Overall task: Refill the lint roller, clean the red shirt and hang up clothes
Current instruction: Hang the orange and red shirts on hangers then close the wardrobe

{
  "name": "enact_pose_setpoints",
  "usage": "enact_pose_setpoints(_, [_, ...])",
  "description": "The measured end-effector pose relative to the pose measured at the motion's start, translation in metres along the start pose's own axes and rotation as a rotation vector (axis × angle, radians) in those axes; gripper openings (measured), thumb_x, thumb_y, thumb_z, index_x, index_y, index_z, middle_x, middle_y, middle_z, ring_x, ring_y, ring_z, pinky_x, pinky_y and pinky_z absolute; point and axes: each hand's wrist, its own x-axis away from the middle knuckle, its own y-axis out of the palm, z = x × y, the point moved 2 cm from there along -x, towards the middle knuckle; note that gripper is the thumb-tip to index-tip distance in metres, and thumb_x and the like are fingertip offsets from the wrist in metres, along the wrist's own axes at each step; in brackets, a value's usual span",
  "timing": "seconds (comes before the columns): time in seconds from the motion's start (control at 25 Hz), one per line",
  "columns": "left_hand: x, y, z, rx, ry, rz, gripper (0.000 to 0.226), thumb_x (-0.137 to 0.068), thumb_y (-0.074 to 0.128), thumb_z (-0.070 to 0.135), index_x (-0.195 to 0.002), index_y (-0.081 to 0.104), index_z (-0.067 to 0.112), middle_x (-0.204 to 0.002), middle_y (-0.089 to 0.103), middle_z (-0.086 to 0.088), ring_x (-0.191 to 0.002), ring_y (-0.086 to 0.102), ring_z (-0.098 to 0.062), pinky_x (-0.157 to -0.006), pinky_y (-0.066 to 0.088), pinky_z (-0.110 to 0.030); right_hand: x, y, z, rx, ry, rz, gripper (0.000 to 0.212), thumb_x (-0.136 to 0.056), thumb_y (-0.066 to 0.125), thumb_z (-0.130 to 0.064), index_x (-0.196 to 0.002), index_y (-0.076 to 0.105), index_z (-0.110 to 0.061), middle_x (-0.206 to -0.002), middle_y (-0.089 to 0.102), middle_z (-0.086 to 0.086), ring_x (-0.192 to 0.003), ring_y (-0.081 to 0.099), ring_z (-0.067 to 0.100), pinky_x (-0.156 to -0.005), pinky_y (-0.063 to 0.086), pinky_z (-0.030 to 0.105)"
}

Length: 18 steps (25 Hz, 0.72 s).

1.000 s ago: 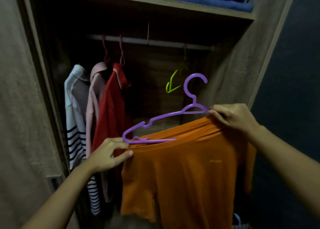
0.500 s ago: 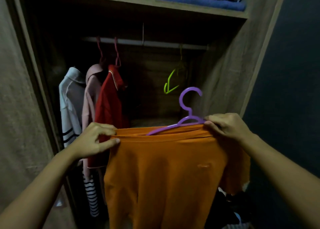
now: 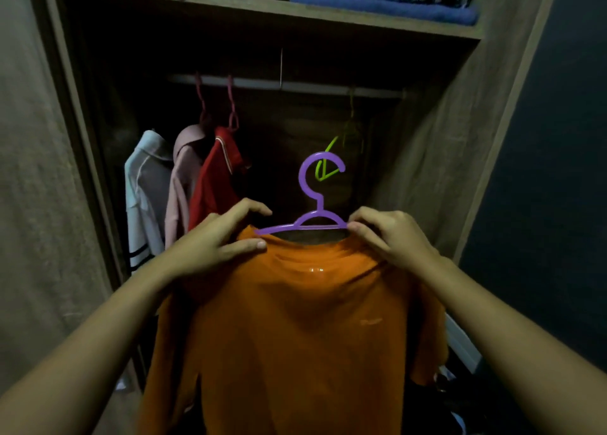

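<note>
The hanger (image 3: 318,201), a second ago tilted with one end outside the orange shirt (image 3: 295,319), now sits level inside the collar with its hook upright. The left hand (image 3: 213,244) grips the shirt's shoulder; the right hand (image 3: 391,237) pinches the hanger's end at the collar. The shirt looks ready for the rail (image 3: 295,84), between the red shirt (image 3: 213,178) and a green hanger (image 3: 328,150). Cloth hides the hanger's ends, the hem is cut off, and no lint roller shows.

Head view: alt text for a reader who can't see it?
An orange shirt on a purple hanger is held up before a wardrobe: the left hand grips its shoulder, the right hand pinches the hanger at the collar. Behind, a red shirt and pale tops hang from the rail.
</note>
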Motion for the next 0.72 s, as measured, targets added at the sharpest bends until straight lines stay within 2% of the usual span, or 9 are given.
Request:
enact_pose_setpoints(0.04, [0.000,-0.005,-0.001,0.038,-0.011,0.026,0.042,-0.082,0.061,0.051,-0.118,0.042,0.040,-0.088,0.062,0.015,-0.068,0.058,-0.009,-0.062,0.046,-0.018,-0.001,-0.001,0.003,-0.008,0.040,-0.034,0.043,-0.088,0.030,-0.056,-0.103,0.059,-0.027,-0.090,0.068,-0.004,-0.077,0.063,0.011,-0.066,0.047,0.031])
enact_pose_setpoints(0.12, [0.002,-0.018,-0.003,0.077,-0.083,0.083,0.044,-0.081,0.064,0.051,-0.118,0.041,0.042,-0.096,0.061,-0.002,-0.078,0.061,-0.015,-0.070,0.053,-0.030,0.003,-0.006,0.019,-0.063,0.150,-0.143,0.048,-0.086,0.022,-0.064,-0.103,0.054,-0.033,-0.090,0.064,-0.007,-0.080,0.060,0.009,-0.072,0.046,0.032])
enact_pose_setpoints(0.2, [0.005,-0.028,-0.008,0.109,-0.139,0.121,0.043,-0.082,0.066,0.035,-0.118,0.042,0.036,-0.079,0.054,0.001,-0.064,0.058,-0.003,-0.058,0.048,-0.015,0.013,-0.006,0.031,-0.233,0.263,-0.190,0.049,-0.085,0.021,-0.069,-0.088,0.055,-0.034,-0.079,0.061,-0.005,-0.074,0.059,0.005,-0.073,0.044,0.030])
enact_pose_setpoints(0.24, [0.006,-0.032,-0.011,0.115,-0.171,0.109,0.044,-0.082,0.065,0.033,-0.119,0.042,0.034,-0.071,0.051,0.002,-0.059,0.055,0.000,-0.054,0.044,-0.011,0.017,-0.002,0.033,-0.341,0.304,-0.162,0.045,-0.087,0.026,-0.065,-0.080,0.056,-0.032,-0.074,0.058,-0.004,-0.069,0.057,0.003,-0.071,0.043,0.029])
enact_pose_setpoints(0.32, [0.010,-0.041,-0.021,0.174,-0.258,0.032,0.051,-0.078,0.066,0.044,-0.122,0.042,0.036,-0.068,0.058,0.000,-0.061,0.059,-0.001,-0.058,0.045,-0.015,0.019,0.003,0.031,-0.499,0.371,-0.069,0.039,-0.088,0.034,-0.054,-0.071,0.056,-0.028,-0.069,0.055,-0.004,-0.065,0.055,0.001,-0.068,0.041,0.027])
enact_pose_setpoints(0.44, [0.021,-0.059,-0.034,0.217,-0.322,-0.049,0.059,-0.066,0.063,0.069,-0.114,0.055,0.035,-0.087,0.069,0.010,-0.080,0.066,-0.003,-0.071,0.051,-0.024,0.018,0.002,0.032,-0.590,0.453,0.047,0.039,-0.086,0.036,-0.053,-0.074,0.058,-0.023,-0.073,0.056,0.003,-0.069,0.056,0.010,-0.071,0.043,0.030])
enact_pose_setpoints(0.52, [0.030,-0.061,-0.039,0.196,-0.327,-0.041,0.058,-0.067,0.058,0.072,-0.097,0.067,0.023,-0.090,0.070,0.001,-0.082,0.067,-0.012,-0.075,0.056,-0.033,0.015,-0.003,0.036,-0.625,0.491,0.112,0.035,-0.088,0.038,-0.048,-0.076,0.058,-0.021,-0.074,0.055,0.003,-0.069,0.055,0.007,-0.070,0.043,0.028])
enact_pose_setpoints(0.64, [0.043,-0.058,-0.041,0.179,-0.319,0.084,0.054,-0.076,0.055,0.061,-0.094,0.067,0.012,-0.088,0.069,-0.010,-0.079,0.068,-0.021,-0.077,0.055,-0.042,0.006,-0.006,0.030,-0.561,0.471,0.066,0.040,-0.083,0.036,-0.056,-0.083,0.060,-0.023,-0.081,0.058,-0.001,-0.076,0.055,0.002,-0.076,0.042,0.030])
enact_pose_setpoints(0.72, [0.058,-0.059,-0.039,0.143,-0.323,0.186,0.048,-0.075,0.055,0.060,-0.087,0.069,0.015,-0.081,0.069,-0.008,-0.075,0.066,-0.019,-0.071,0.053,-0.035,-0.002,0.000,0.021,-0.251,0.475,0.005,0.039,-0.082,0.035,-0.057,-0.105,0.056,-0.033,-0.106,0.057,-0.004,-0.100,0.049,0.005,-0.093,0.036,0.040])
